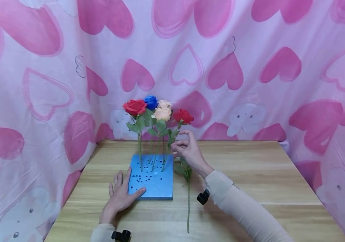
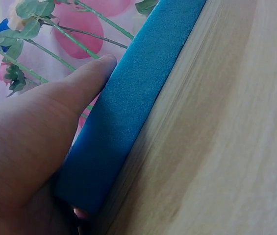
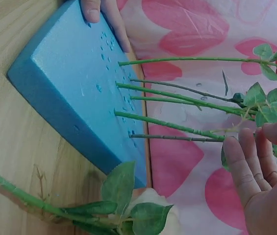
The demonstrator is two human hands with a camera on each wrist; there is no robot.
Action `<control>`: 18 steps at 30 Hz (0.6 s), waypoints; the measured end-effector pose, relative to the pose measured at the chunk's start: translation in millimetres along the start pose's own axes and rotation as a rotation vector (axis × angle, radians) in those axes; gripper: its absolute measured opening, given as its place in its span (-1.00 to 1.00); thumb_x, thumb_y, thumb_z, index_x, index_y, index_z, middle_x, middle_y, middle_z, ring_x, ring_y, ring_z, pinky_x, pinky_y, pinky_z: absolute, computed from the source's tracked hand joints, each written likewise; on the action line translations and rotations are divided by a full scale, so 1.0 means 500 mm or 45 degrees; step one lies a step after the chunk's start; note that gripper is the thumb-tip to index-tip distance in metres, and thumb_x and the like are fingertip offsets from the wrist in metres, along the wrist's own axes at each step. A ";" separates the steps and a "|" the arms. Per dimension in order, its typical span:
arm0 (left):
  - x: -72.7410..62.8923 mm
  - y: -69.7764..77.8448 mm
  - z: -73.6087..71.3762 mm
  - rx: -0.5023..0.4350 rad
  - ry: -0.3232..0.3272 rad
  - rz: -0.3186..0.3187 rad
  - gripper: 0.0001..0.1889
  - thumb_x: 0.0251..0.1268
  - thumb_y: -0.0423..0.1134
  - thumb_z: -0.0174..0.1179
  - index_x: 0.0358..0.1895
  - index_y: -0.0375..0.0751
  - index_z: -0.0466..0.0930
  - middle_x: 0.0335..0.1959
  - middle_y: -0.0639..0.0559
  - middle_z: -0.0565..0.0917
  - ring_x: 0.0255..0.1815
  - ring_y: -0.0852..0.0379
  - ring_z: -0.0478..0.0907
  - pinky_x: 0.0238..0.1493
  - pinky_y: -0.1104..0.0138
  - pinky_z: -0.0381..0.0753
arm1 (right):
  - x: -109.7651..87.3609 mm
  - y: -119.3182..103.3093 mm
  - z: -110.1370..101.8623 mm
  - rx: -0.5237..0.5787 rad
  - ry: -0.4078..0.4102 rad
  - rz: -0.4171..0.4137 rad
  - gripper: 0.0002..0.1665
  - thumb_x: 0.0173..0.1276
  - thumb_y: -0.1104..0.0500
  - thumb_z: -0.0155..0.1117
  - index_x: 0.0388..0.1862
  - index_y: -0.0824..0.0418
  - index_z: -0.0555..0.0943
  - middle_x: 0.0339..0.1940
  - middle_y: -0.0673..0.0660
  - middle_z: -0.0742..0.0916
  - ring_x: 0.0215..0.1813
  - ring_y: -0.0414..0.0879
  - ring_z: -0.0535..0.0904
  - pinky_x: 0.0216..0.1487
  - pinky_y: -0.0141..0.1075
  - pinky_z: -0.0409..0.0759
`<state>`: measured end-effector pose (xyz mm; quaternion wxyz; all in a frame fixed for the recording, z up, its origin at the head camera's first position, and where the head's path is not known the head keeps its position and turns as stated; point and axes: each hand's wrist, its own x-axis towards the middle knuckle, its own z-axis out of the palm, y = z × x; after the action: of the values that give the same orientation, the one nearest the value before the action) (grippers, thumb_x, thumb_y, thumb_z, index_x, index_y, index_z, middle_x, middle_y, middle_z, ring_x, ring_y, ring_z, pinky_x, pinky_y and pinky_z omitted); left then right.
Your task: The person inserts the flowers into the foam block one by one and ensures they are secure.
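A blue foam block (image 1: 157, 190) with many small holes lies on the table. Several artificial roses stand upright in it: a red rose (image 1: 134, 107) at left, a blue rose (image 1: 150, 102), two cream roses (image 1: 162, 114) in the middle, and another red rose (image 1: 183, 116) at right, its stem leaning rightward. My left hand (image 1: 121, 196) rests against the block's left side, thumb (image 2: 87, 81) lying over its top. Beside the right red rose's stem and leaves is my right hand (image 1: 190, 153), fingers loosely bent; no firm pinch shows in the right wrist view (image 3: 261, 181).
A further rose lies on the table right of the block, its stem (image 1: 188, 208) pointing toward me. Its pale bloom (image 3: 163, 208) shows partly behind leaves. The wooden table (image 1: 251, 188) ends at a pink heart-patterned curtain (image 1: 187, 37).
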<state>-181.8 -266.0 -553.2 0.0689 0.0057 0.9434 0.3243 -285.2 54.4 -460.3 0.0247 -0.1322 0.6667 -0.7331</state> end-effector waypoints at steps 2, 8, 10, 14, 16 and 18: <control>0.002 -0.002 0.000 0.007 -0.001 -0.001 0.25 0.45 0.48 0.27 0.89 -0.02 -0.26 0.83 -0.50 -0.40 0.80 -0.58 -0.57 0.62 -0.51 -0.66 | -0.002 0.000 -0.004 0.003 0.009 0.005 -0.32 0.62 0.35 0.41 0.53 0.07 0.32 0.11 0.50 0.78 0.03 0.28 0.85 0.19 0.33 0.78; 0.004 -0.007 0.000 0.031 -0.021 -0.016 0.26 0.46 0.51 0.24 0.89 0.00 -0.32 0.83 -0.46 -0.44 0.80 -0.55 -0.60 0.63 -0.48 -0.70 | -0.014 -0.002 -0.016 0.004 0.018 0.024 -0.32 0.60 0.35 0.43 0.51 0.06 0.33 0.18 0.54 0.77 0.08 0.36 0.82 0.23 0.44 0.70; 0.004 -0.006 0.000 0.029 -0.026 -0.019 0.26 0.45 0.51 0.24 0.89 0.01 -0.33 0.83 -0.46 -0.44 0.80 -0.55 -0.60 0.62 -0.48 -0.71 | -0.018 -0.004 -0.019 -0.001 0.025 0.036 -0.33 0.60 0.34 0.44 0.51 0.05 0.35 0.16 0.49 0.79 0.06 0.32 0.84 0.21 0.44 0.72; 0.003 -0.003 0.001 0.024 -0.017 -0.015 0.26 0.45 0.51 0.26 0.89 -0.01 -0.30 0.83 -0.48 -0.42 0.80 -0.57 -0.58 0.62 -0.49 -0.69 | -0.023 -0.006 -0.027 0.013 0.035 0.057 -0.34 0.59 0.33 0.45 0.51 0.05 0.40 0.15 0.44 0.80 0.06 0.35 0.85 0.07 0.31 0.82; 0.002 -0.002 0.000 0.019 -0.005 -0.007 0.26 0.44 0.49 0.27 0.89 -0.03 -0.27 0.82 -0.51 -0.40 0.80 -0.59 -0.56 0.62 -0.51 -0.66 | -0.026 -0.006 -0.032 0.031 0.033 0.062 -0.35 0.60 0.33 0.45 0.52 0.06 0.41 0.17 0.46 0.79 0.09 0.43 0.83 0.04 0.34 0.82; 0.001 0.001 0.000 0.007 0.002 -0.001 0.26 0.44 0.48 0.29 0.89 -0.05 -0.25 0.82 -0.52 -0.39 0.79 -0.61 -0.55 0.62 -0.52 -0.66 | -0.030 -0.006 -0.038 0.030 0.034 0.076 -0.35 0.60 0.31 0.46 0.53 0.05 0.43 0.19 0.45 0.78 0.11 0.46 0.82 0.02 0.36 0.80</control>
<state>-182.4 -265.8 -552.8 0.0685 0.0052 0.9443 0.3218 -274.8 76.2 -461.3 0.0391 -0.1022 0.6620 -0.7415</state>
